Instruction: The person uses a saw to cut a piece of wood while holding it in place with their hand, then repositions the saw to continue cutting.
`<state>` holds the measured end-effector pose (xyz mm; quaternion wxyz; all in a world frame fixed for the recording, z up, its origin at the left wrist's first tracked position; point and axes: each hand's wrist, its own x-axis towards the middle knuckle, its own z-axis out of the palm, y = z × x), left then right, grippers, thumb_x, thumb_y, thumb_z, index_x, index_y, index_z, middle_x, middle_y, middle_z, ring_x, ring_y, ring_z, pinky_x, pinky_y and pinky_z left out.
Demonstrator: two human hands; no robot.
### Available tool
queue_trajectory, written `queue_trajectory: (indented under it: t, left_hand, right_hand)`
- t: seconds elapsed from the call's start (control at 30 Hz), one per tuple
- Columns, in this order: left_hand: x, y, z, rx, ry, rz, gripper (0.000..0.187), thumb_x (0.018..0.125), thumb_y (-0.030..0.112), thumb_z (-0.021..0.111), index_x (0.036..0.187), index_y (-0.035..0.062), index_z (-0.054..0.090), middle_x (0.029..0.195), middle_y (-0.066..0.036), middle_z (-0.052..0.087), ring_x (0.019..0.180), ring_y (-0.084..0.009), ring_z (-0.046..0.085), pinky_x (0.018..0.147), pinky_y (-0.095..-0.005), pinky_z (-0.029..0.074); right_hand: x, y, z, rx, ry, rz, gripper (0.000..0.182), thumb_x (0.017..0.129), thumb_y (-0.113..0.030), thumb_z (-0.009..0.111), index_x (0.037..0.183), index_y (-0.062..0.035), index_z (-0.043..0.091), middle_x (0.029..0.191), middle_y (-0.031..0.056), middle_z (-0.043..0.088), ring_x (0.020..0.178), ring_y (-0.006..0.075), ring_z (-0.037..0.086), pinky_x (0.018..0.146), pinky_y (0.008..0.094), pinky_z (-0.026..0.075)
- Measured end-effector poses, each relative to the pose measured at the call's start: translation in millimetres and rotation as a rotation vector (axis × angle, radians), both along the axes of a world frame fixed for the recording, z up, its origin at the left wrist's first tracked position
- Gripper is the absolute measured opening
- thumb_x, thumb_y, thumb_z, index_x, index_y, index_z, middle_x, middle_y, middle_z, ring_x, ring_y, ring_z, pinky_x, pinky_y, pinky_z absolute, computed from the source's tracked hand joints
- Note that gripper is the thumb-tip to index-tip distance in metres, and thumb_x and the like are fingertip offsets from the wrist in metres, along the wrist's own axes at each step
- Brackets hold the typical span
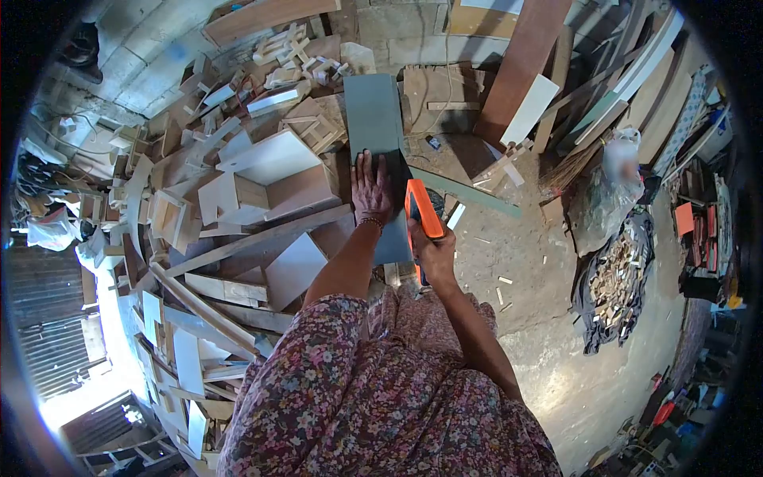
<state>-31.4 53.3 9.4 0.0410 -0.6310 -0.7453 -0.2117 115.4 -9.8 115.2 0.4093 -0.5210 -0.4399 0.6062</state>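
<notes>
My left hand [372, 191] lies flat on a long grey-green board [370, 111], fingers stretched toward its far end and pressing on its surface. Closed round the orange handle of a handsaw [425, 208] is my right hand [434, 253], just right of the board's edge. The saw's blade is mostly hidden behind the handle and beside the board. A narrow green strip [477, 193] slants away to the right from the board's side, near the saw. Below the board, my patterned skirt covers my knees.
Wooden frames and an open white-lined box [298, 179] crowd the left side. Planks, including a reddish-brown board [524, 63], lean at the back right. A dark cloth [612, 286] holding wood scraps lies on the floor at right, below a clear plastic bag [620, 171].
</notes>
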Motion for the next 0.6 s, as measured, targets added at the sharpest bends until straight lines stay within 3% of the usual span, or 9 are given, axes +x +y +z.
queue_trajectory:
  t: [0.23,0.43,0.5,0.6]
  left_hand:
    - [-1,-2,-5,0.135,-0.082,0.001,0.046,0.085,0.021,0.042,0.129,0.0125,0.034,0.139,-0.015,0.023,0.13,-0.031,0.02,0.105,-0.0433,0.016]
    - [1,-10,2,0.028,-0.017,-0.054,0.048,0.082,0.02,0.044,0.129,0.0088,0.035,0.137,-0.015,0.026,0.127,-0.0305,0.024,0.105,-0.0425,0.019]
    - [3,-16,7,-0.021,0.001,-0.217,0.048,0.081,0.02,0.044,0.127,0.0059,0.038,0.136,-0.014,0.029,0.127,-0.0292,0.026,0.105,-0.0421,0.019]
    - [4,-20,14,-0.005,0.011,-0.189,0.046,0.082,0.021,0.044,0.125,0.0052,0.04,0.134,-0.012,0.032,0.127,-0.0258,0.027,0.105,-0.0423,0.02]
  right_hand:
    - [-1,-18,-20,0.111,0.007,-0.02,0.018,0.08,-0.016,0.062,0.083,0.0003,0.056,0.062,-0.0015,0.046,0.058,0.0081,0.039,0.052,0.025,0.035]
    - [-5,-13,-23,0.091,0.022,-0.024,0.014,0.079,-0.013,0.063,0.079,-0.002,0.055,0.063,-0.0029,0.045,0.058,0.0076,0.039,0.052,0.026,0.035]
    - [-3,-12,-19,0.075,-0.011,-0.051,0.013,0.079,-0.012,0.064,0.078,-0.003,0.055,0.062,-0.0034,0.045,0.058,0.0065,0.038,0.052,0.0251,0.035]
    - [-1,-9,-12,-0.027,0.064,-0.069,0.01,0.08,-0.011,0.062,0.082,-0.0026,0.057,0.062,-0.0035,0.045,0.059,0.0055,0.039,0.052,0.0238,0.035]
